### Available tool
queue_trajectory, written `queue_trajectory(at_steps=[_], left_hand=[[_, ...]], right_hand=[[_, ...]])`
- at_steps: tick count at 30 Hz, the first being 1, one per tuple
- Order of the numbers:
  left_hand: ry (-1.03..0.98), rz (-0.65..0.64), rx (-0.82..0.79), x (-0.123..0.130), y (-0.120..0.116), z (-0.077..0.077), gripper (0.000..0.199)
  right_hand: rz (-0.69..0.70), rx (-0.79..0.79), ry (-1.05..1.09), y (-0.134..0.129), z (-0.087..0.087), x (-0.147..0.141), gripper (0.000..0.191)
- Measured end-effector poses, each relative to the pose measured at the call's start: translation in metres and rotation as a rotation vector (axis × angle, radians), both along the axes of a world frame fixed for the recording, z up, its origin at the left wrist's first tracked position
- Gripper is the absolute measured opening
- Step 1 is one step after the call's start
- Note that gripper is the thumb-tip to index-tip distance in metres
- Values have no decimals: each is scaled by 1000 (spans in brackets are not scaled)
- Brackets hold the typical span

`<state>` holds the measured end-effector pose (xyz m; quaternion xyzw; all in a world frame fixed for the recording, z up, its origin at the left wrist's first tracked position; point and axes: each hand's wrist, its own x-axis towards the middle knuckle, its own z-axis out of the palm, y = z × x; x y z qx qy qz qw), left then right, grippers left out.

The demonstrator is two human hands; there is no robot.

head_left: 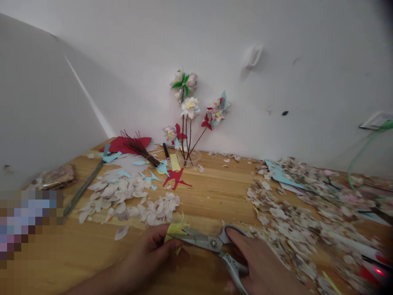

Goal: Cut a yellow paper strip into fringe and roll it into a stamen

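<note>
Scissors (211, 246) gripped in right hand (264, 266), blades at yellow paper (175, 230) pinched by left hand (153, 256).

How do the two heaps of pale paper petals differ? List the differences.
The left heap of pale petals is small and compact; the right heap of pale scraps sprawls across far more of the wooden table. The left heap holds whole, rounded petals with light blue bits among them; the right heap looks finer and more jumbled. Both lie loose on the tabletop.

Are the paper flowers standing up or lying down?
Standing up: the paper flowers rise on thin stems from a small glass by the wall.
</note>
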<state>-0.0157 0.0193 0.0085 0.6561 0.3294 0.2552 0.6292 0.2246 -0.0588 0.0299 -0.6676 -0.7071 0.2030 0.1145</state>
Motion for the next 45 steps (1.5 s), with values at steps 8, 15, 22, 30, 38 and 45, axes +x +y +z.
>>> queue_trajectory(at_steps=[8, 15, 22, 30, 38, 45], left_hand=[[-23, 15, -19, 1, -2, 5, 32], [-82, 19, -10, 1, -2, 4, 28], [-98, -9, -111, 1, -1, 2, 30], [-97, 3, -130, 1, -2, -1, 33], [-183, 4, -133, 2, -2, 3, 27], [-129, 20, -120, 4, -3, 7, 24]], right_hand=[[-22, -14, -15, 1, 1, -2, 46], [-18, 5, -31, 2, 7, -5, 26], [-46, -26, -59, 2, 5, -2, 35], [-86, -48, -49, 3, 6, -3, 30], [-88, -106, -133, 0, -5, 5, 71], [-37, -77, -145, -1, -10, 4, 56]])
